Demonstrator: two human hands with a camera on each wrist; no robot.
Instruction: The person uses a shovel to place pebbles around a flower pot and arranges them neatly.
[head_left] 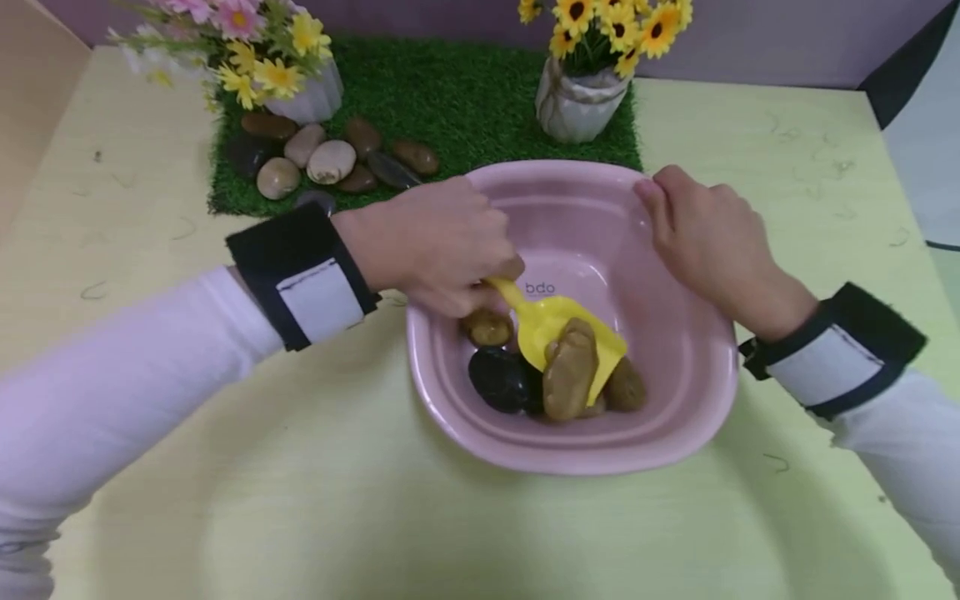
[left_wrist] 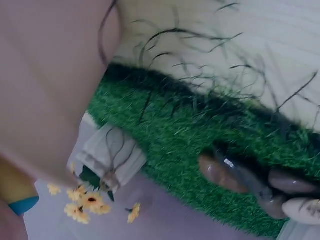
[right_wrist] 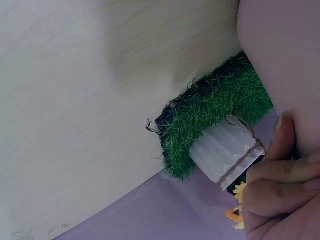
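Note:
My left hand (head_left: 442, 242) grips the handle of a yellow toy shovel (head_left: 540, 325) inside a pink plastic basin (head_left: 675, 408). On the shovel's blade rests a long brown stone (head_left: 568, 375), overhanging its near edge. A black stone (head_left: 501, 382), a brown stone (head_left: 489, 327) and another brown stone (head_left: 626, 386) lie in the near part of the basin. At the far right corner my right hand (head_left: 708, 229) holds the basin's rim, thumb over the edge. The right wrist view shows its curled fingers (right_wrist: 280, 190) at the rim.
Behind the basin lies a green turf mat (head_left: 450, 100) with several loose stones (head_left: 330, 162) on its left part. A potted sunflower plant (head_left: 581, 100) stands on the mat's right. Another flower pot (head_left: 311, 92) stands at the back left. Purple wall (head_left: 750, 42) borders the table.

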